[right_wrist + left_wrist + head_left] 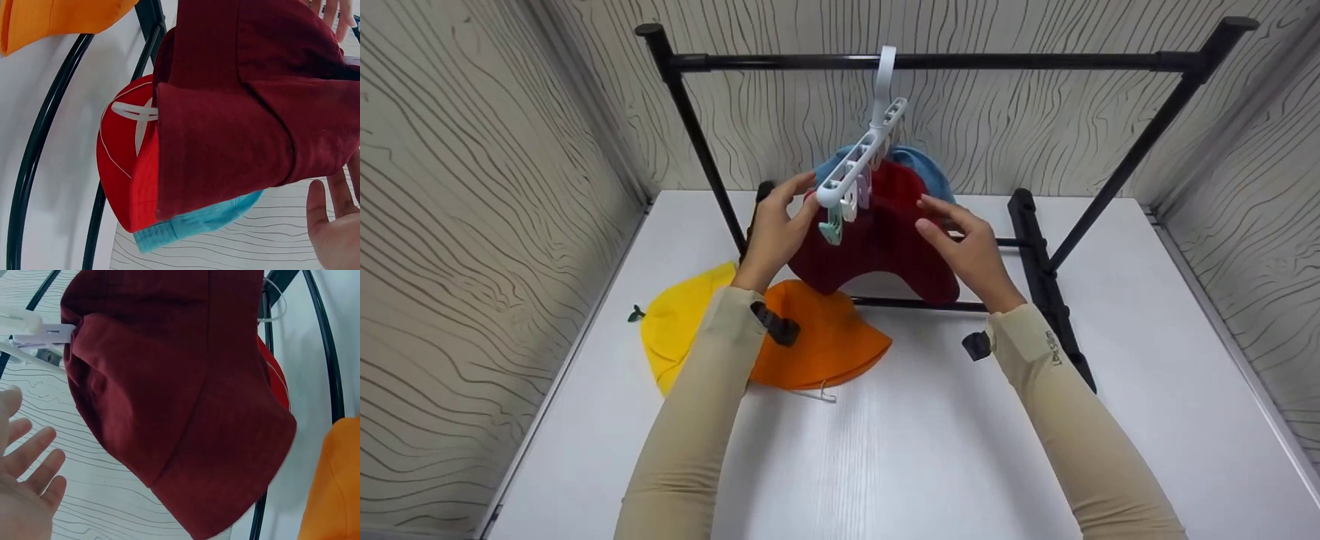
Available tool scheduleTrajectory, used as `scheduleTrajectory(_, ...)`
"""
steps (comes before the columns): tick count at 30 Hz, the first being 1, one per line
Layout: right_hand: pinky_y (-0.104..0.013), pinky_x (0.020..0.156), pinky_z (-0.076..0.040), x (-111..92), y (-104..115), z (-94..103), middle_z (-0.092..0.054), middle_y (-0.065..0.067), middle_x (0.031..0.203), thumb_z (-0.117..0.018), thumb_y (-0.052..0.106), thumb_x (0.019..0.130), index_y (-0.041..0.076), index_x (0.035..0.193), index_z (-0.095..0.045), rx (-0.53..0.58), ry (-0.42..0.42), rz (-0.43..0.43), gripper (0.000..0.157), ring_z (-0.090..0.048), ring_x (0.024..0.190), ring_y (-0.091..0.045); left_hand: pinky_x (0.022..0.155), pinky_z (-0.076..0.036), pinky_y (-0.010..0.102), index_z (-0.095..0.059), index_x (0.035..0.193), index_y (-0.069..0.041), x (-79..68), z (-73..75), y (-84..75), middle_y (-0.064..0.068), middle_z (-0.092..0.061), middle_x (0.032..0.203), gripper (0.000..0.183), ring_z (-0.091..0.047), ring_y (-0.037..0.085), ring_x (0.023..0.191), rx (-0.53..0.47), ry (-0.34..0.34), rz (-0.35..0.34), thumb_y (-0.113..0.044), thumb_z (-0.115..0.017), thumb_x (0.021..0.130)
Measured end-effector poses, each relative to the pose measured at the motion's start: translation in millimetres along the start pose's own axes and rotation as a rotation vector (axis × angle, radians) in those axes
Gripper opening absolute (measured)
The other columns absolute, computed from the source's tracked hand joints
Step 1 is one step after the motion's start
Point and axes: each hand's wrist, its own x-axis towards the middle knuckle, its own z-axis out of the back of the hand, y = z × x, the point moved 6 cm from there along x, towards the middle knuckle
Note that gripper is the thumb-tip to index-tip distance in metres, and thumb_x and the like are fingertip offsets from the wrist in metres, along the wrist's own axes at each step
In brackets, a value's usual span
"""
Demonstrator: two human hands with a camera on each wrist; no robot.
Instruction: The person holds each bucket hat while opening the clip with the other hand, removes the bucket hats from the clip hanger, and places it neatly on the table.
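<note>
From the black rail hangs a pale clip hanger (pixel 859 165). A dark red bucket hat (pixel 877 244) hangs from it, and a lilac clip (pixel 42 336) grips its crown in the left wrist view. Behind that hat hang a red hat (pixel 121 152) and a light blue hat (pixel 199 222). My left hand (pixel 780 229) is beside the hanger's near end, fingers spread and apart from the hat in the left wrist view. On the other side, my right hand (pixel 964 247) is by the dark red hat, fingers extended; whether they touch it is unclear.
A black rack (pixel 1035 63) stands on the white table (pixel 930 450), its rail above both hands. On the left of the table lie a yellow hat (pixel 671 319) and an orange bucket hat (pixel 817 337). A mint green clip (pixel 831 229) hangs at the hanger's near end.
</note>
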Motion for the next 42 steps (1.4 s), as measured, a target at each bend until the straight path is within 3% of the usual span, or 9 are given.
scheduleTrajectory(13, -0.036, 0.092, -0.039, 5.3, 12.4, -1.8, -0.055, -0.01, 0.124, -0.058, 0.02, 0.089, 0.006, 0.127, -0.051, -0.085, -0.013, 0.026, 0.041, -0.05, 0.107, -0.023, 0.101, -0.034, 0.028, -0.048, 0.129, -0.008, 10.0, -10.2, -15.7, 0.005, -0.056, 0.123, 0.04, -0.047, 0.013, 0.116, -0.125, 0.059, -0.055, -0.015, -0.054, 0.091)
scheduleTrajectory(19, -0.041, 0.096, -0.039, 12.6, -6.1, -4.1, -0.054, -0.006, 0.125, -0.059, 0.024, 0.088, 0.011, 0.127, -0.052, -0.078, -0.006, 0.014, 0.042, -0.047, 0.113, -0.021, 0.098, -0.037, 0.023, -0.048, 0.129, -0.011, 12.4, -15.8, -17.5, 0.0, -0.056, 0.123, 0.04, -0.049, 0.008, 0.113, -0.123, 0.095, -0.016, -0.015, -0.055, 0.09)
scheduleTrajectory(23, -0.038, 0.095, -0.04, 18.2, -19.0, -4.5, -0.054, 0.002, 0.126, -0.06, 0.035, 0.086, 0.018, 0.127, -0.053, -0.093, -0.002, 0.016, 0.045, -0.047, 0.113, -0.015, 0.095, -0.039, 0.022, -0.05, 0.128, -0.012, 15.3, -16.9, -20.1, 0.0, -0.057, 0.121, 0.039, -0.05, 0.007, 0.11, -0.14, 0.102, -0.019, -0.014, -0.055, 0.09)
scheduleTrajectory(31, -0.033, 0.094, -0.042, 19.4, -17.5, -5.1, -0.052, 0.006, 0.125, -0.059, 0.046, 0.083, 0.023, 0.126, -0.054, -0.121, 0.013, 0.012, 0.048, -0.046, 0.112, -0.01, 0.093, -0.041, 0.028, -0.052, 0.125, -0.01, 19.3, -20.1, -26.2, 0.003, -0.057, 0.12, 0.041, -0.052, 0.012, 0.108, -0.178, 0.132, -0.017, 0.001, -0.055, 0.086)
scheduleTrajectory(35, -0.03, 0.094, -0.043, 20.5, -17.8, -6.8, -0.051, 0.006, 0.126, -0.058, 0.048, 0.083, 0.023, 0.126, -0.053, -0.136, 0.021, -0.002, 0.05, -0.045, 0.113, -0.01, 0.093, -0.041, 0.028, -0.053, 0.125, -0.01, 21.5, -22.9, -29.4, 0.004, -0.056, 0.121, 0.038, -0.052, 0.012, 0.107, -0.198, 0.152, -0.007, -0.001, -0.055, 0.088)
scheduleTrajectory(42, -0.034, 0.094, -0.043, 21.8, -16.0, -7.7, -0.052, 0.003, 0.126, -0.059, 0.046, 0.083, 0.021, 0.126, -0.054, -0.149, 0.023, 0.028, 0.05, -0.046, 0.113, -0.012, 0.095, -0.04, 0.028, -0.052, 0.124, -0.002, 15.8, -21.1, -57.0, 0.011, -0.056, 0.12, 0.036, -0.053, 0.017, 0.11, -0.255, 0.17, -0.01, -0.004, -0.055, 0.089)
